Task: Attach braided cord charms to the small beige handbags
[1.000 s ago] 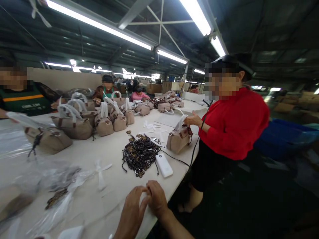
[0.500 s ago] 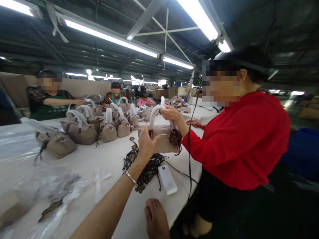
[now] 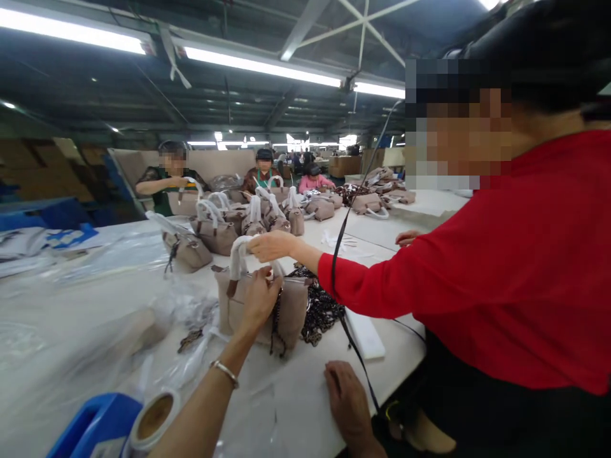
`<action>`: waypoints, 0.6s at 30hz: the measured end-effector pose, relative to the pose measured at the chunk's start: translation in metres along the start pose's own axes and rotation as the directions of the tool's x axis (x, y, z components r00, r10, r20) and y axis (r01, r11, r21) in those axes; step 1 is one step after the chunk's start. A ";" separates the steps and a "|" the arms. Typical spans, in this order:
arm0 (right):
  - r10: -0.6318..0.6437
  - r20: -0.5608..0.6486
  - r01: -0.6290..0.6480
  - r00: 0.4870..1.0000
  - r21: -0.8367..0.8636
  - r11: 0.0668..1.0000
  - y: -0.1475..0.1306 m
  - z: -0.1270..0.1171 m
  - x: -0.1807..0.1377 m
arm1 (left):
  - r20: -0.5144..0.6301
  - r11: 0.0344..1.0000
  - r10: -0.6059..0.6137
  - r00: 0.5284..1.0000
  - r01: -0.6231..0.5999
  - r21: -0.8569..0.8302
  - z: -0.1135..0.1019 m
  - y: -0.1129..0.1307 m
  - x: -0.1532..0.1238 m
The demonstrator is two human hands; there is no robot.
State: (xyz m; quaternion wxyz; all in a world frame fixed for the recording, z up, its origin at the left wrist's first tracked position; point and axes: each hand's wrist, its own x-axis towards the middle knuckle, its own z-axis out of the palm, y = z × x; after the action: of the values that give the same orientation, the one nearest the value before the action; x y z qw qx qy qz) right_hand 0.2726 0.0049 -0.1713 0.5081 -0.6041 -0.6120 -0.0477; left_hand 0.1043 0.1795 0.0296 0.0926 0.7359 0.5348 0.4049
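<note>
On my remote feed, a co-worker's hand [image 3: 273, 245] holds the taupe handbag [image 3: 294, 308] over the table [image 3: 300, 407]; left hand [image 3: 261, 296] touches its upper front, grip indeterminable; right hand [image 3: 347, 395] lies nearby, fingers curled, I cannot tell whether clenched

Stretches out as a broad, pale counter [image 3: 300, 381], read here as a dial around mid-view. Carries beige bags [image 3: 217, 235] with white-wrapped handles, clustered at nine o'clock, and more bags [image 3: 367, 202] heaped toward two. Holds white strips [image 3: 338, 240] at three, a dark tangle of cords [image 3: 322, 316] near six, a white block [image 3: 366, 335] near five. Bears crumpled clear plastic [image 3: 176, 305] at eight, beyond a blue object [image 3: 100, 420] and a roll [image 3: 155, 416].
</note>
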 end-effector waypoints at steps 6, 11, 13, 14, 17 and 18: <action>-0.005 0.029 0.006 1.000 -0.012 1.000 -0.002 -0.004 0.002 | 0.114 1.000 0.008 0.993 -0.006 -0.019 0.003 0.001 -0.002; 0.004 0.046 -0.005 0.999 0.005 1.000 -0.001 -0.005 0.003 | 0.214 0.983 -0.005 0.977 0.043 -0.176 -0.017 0.002 -0.016; 0.048 0.063 -0.050 0.997 0.036 0.998 -0.003 -0.007 0.004 | 0.288 0.951 0.023 0.957 0.068 -0.301 -0.029 0.003 -0.027; 0.076 0.076 -0.080 0.994 0.057 0.995 -0.004 -0.008 0.004 | 0.322 0.929 0.046 0.946 0.078 -0.361 -0.036 0.005 -0.034; 0.151 0.112 -0.163 0.982 0.109 0.981 -0.008 -0.012 0.006 | 0.416 0.881 0.138 0.899 0.081 -0.466 -0.054 0.015 -0.060; 0.169 0.122 -0.184 0.978 0.121 0.975 -0.010 -0.014 0.007 | 0.450 0.871 0.170 0.876 0.079 -0.484 -0.058 0.019 -0.069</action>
State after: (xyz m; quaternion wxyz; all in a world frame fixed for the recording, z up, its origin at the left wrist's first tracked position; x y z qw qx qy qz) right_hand 0.2741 -0.0020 -0.1545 0.5143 -0.6230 -0.5850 0.0720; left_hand 0.0706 0.0948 0.0440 0.3948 0.7779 0.3571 0.3338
